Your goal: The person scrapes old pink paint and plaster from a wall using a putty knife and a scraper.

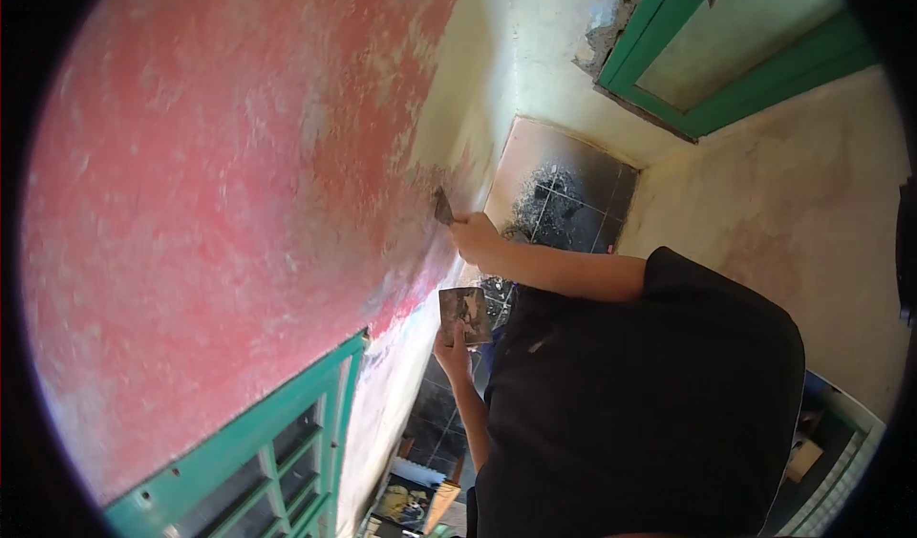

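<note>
My right hand (478,240) is closed around a putty knife (443,208). Its dark blade is at the wall (239,175), where red paint gives way to a bare, beige-brown patch; whether the edge touches cannot be told. Lower in the picture, my left hand (453,352) grips a flat, roughly square plate (464,316) by one edge. Dark and pale smears cover the plate's face. It is held a little away from the wall, below the putty knife.
Pale flakes and debris (546,199) lie on the dark tiled floor (597,189). A green-framed window (277,452) is set in the painted wall. Another green frame (659,80) is at the upper right, beside broken plaster (604,37). Assorted items (406,500) stand at the bottom.
</note>
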Demonstrator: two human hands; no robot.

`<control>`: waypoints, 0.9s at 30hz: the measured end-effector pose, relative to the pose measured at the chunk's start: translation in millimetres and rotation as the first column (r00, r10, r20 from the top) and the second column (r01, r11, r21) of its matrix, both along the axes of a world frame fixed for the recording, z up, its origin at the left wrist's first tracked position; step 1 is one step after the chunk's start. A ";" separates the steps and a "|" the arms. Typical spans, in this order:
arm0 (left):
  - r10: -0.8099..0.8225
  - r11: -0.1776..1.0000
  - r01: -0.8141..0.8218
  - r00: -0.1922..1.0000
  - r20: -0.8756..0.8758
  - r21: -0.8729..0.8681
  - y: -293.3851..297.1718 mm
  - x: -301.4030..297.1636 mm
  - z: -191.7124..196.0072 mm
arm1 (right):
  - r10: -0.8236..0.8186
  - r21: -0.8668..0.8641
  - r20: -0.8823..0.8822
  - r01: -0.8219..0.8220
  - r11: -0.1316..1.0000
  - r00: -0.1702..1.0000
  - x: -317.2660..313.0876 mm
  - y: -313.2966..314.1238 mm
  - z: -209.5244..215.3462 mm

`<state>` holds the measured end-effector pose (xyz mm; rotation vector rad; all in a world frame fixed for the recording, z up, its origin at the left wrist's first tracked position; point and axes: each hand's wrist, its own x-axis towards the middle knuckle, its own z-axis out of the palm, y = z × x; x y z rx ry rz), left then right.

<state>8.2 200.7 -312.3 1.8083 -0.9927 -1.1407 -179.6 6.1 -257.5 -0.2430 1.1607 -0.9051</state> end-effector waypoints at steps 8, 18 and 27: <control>-0.258 0.966 0.259 0.960 0.113 0.006 -57.0 6.4 3.8 | -0.082 0.012 -0.190 0.086 0.996 0.978 -9.5 -7.7 -9.5; -0.437 0.898 0.438 0.887 0.150 0.028 -74.2 22.6 19.4 | -0.259 0.002 -0.270 0.269 0.963 0.927 -6.6 -3.1 -36.8; -0.515 0.856 0.507 0.817 0.258 0.104 -85.4 15.8 40.5 | -0.218 0.002 -0.322 0.231 0.973 0.921 -13.8 3.5 -54.5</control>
